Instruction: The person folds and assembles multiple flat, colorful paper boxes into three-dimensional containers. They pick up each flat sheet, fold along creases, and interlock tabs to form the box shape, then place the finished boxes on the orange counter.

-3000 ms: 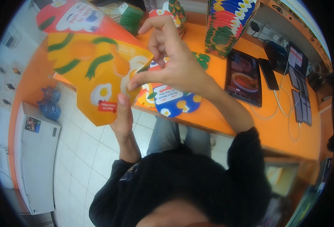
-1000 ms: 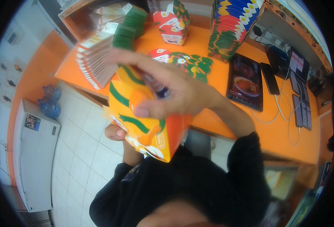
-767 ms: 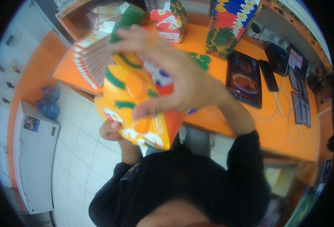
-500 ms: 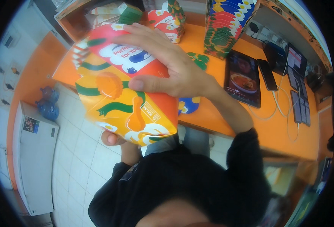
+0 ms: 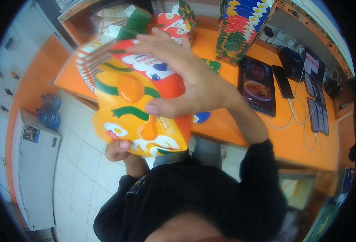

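Your yellow-and-red carton (image 5: 133, 115) is up in the air over the near edge of the tabletop (image 5: 291, 141), toward its left end. It could pivot or drop to the floor (image 5: 81, 173), since your left hand (image 5: 117, 150) pinches only its lower left edge, thumb on top, fingers mostly hidden. Too hard a press might crease the panels; a wide swing could knock the stack of folded cartons (image 5: 88, 66) behind. Your right hand (image 5: 194, 86) spreads wide, palm down, fingers across the red panel, thumb over the yellow; you can't tell how firmly they press.
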The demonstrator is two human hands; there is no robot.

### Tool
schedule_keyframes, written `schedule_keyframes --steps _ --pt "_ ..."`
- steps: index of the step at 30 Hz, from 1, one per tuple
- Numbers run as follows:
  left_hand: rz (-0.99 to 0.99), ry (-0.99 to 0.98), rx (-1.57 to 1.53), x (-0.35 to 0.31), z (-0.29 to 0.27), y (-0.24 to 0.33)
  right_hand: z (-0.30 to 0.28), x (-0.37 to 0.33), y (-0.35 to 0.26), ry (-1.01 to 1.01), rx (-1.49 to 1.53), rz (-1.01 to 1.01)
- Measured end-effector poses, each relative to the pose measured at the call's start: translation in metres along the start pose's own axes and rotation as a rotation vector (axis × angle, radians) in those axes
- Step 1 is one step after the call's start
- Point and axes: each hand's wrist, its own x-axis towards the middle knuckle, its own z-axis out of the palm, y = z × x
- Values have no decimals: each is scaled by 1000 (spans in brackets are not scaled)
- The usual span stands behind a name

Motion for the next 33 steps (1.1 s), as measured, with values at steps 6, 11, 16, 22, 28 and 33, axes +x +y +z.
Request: schedule_keyframes --steps 6,11,16,22,28,33 --pt "-150 43 243 -1 2 20 -3 0 -12 -100 371 107" --pt "-101 -48 245 4 1 19 -6 4 -15 -195 381 48" --pt "-95 -132 270 7 -4 14 -1 2 -19 -127 567 -86" --pt "-109 14 283 -1 -7 19 -8 -4 -24 -140 462 19" --pt "-45 351 556 -1 10 24 -9 1 -14 -72 401 74" --pt "-132 562 439 15 29 14 0 3 -16 116 230 115"
